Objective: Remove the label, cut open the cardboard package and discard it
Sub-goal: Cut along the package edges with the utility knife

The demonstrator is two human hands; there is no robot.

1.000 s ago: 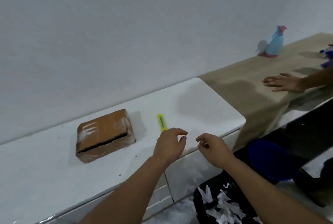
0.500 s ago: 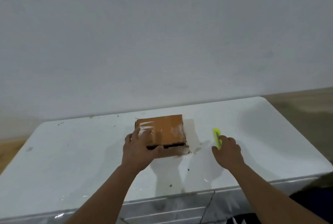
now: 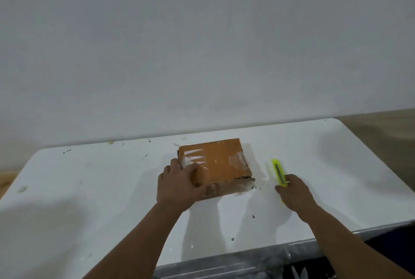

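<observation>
Head view: white table [image 3: 89, 189] against a plain pale wall [image 3: 202, 43], surface speckled w/ small dark marks and scraps. Cardboard package [image 3: 221, 162] sits flat near the table's middle, a bit toward the far edge; brown top w/ glossy clear tape patches, front right corner looks torn or ragged, a dark gap along the front edge under the top flap. Left hand [image 3: 179, 185] clasps the package's near left corner: fingers spread over the top and left side, thumb pressed on the front face, so it's closed around the box. Right hand [image 3: 294, 191] is on the table just right of the package, not touching it; its fingertips meet the near end of a yellow-green utility knife [image 3: 278, 172] that lies on the table pointing away from the person. Fingers curl over the knife's end, but can't tell if they really grip it or just rest on it. Wood-tone surface [image 3: 386, 135] shows past the table's right end.
</observation>
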